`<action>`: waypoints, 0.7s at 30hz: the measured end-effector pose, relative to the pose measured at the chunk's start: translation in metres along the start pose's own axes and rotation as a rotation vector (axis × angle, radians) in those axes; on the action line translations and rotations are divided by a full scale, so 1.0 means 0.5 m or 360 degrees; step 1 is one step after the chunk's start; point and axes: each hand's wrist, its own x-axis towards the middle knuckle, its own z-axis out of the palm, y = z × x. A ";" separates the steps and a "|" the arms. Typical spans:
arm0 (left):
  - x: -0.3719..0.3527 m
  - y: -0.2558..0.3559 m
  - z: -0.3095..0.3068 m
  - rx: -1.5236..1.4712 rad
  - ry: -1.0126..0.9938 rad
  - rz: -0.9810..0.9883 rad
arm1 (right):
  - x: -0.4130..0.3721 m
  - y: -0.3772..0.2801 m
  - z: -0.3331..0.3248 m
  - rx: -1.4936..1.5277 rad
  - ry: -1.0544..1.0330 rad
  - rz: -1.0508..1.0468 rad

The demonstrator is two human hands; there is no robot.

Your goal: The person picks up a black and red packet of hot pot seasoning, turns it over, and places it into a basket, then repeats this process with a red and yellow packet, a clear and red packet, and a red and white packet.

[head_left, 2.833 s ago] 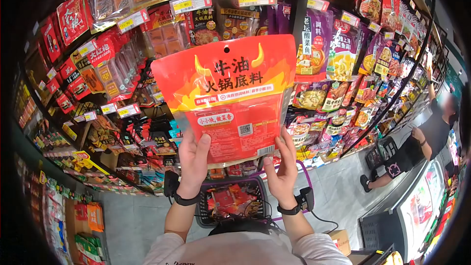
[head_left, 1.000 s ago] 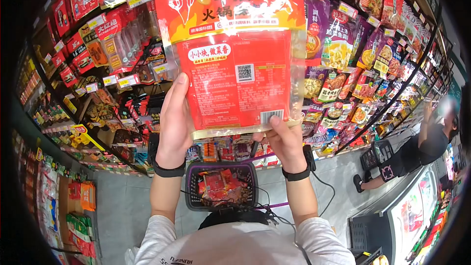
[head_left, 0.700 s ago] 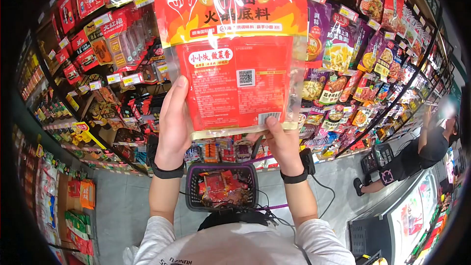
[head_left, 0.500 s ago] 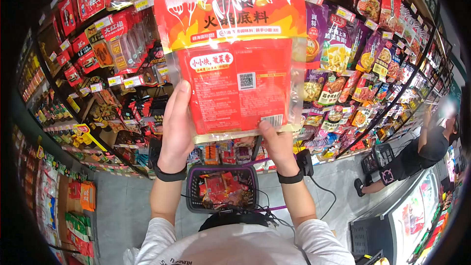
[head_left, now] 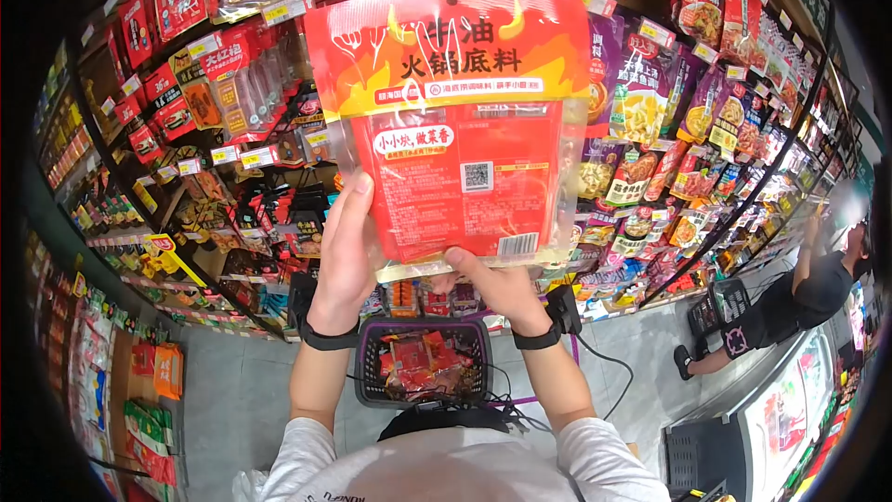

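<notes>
A red packet of hotpot soup base (head_left: pixel 469 144) fills the upper middle of the head view, its printed back towards me, with a QR code and a barcode. It has a clear border and is held roughly upright. My left hand (head_left: pixel 341 256) grips its lower left edge, thumb on the front and fingers hidden behind. At the bottom edge, my right hand (head_left: pixel 502 290) pinches it with the thumb in front, left of the barcode. Both wrists wear black bands. Below my hands, a dark shopping basket (head_left: pixel 365 367) on the floor contains several red packets (head_left: pixel 427 358).
Shelves of seasoning packets (head_left: pixel 641 74) curve round in front, with price tags along their edges. At right, a person in dark clothes (head_left: pixel 818 284) stands near another black basket (head_left: pixel 720 302). A freezer case (head_left: pixel 706 451) is at lower right. Cables (head_left: pixel 609 363) hang near my right arm.
The packet has shifted slightly down and right, and glare on its upper lettering has lessened. My right thumb has slid left along the bottom edge, uncovering the barcode. My left hand keeps its grip.
</notes>
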 end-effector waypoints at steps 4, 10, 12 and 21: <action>-0.001 -0.004 0.014 0.0123 -0.0021 0.0053 | -0.003 -0.011 0.003 0.0064 0.0033 0.0060; 0.004 -0.017 0.008 0.0015 -0.0162 0.0028 | -0.003 -0.001 -0.004 -0.0011 0.0085 -0.0033; 0.007 -0.019 0.009 0.0038 -0.0146 0.0039 | -0.005 0.007 -0.006 -0.0122 0.0143 -0.0150; 0.001 -0.029 0.013 0.0041 -0.0202 0.0031 | -0.007 0.000 -0.008 0.0061 0.0163 0.0009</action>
